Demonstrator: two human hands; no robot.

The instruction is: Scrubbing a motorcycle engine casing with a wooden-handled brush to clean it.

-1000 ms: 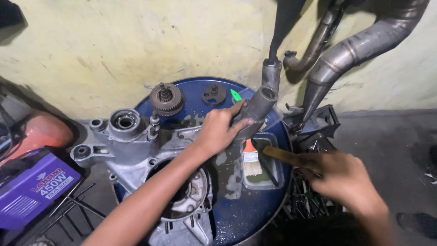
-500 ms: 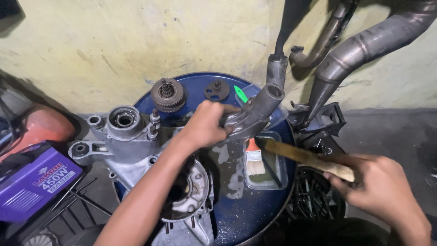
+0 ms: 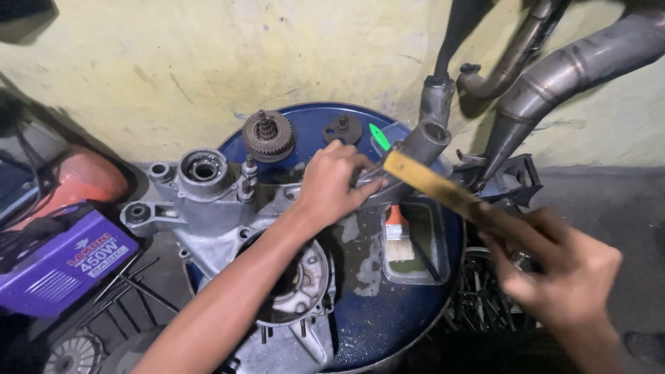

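Note:
My left hand (image 3: pixel 332 187) grips a grey metal arm-shaped part that ends in a short tube (image 3: pixel 427 138), held over the blue drum top (image 3: pixel 374 318). My right hand (image 3: pixel 561 270), blurred at the lower right, holds a long yellowish wooden-handled tool (image 3: pixel 429 181). Its far end reaches the tube and my left fingers. A grey engine casing (image 3: pixel 208 208) lies on the drum under my left forearm.
A small tray (image 3: pixel 443 242) holds a paintbrush with an orange ferrule (image 3: pixel 396 235). A gear cluster (image 3: pixel 269 135), a small gear (image 3: pixel 343 128) and a green item (image 3: pixel 379 136) sit at the drum's back. Exhaust pipes (image 3: pixel 568 76) lean upper right. A purple box (image 3: pixel 55 263) lies left.
My right hand has pulled back to the right and raised the wooden-handled tool from over the tray up to the tube end. My left hand keeps its grip on the metal part.

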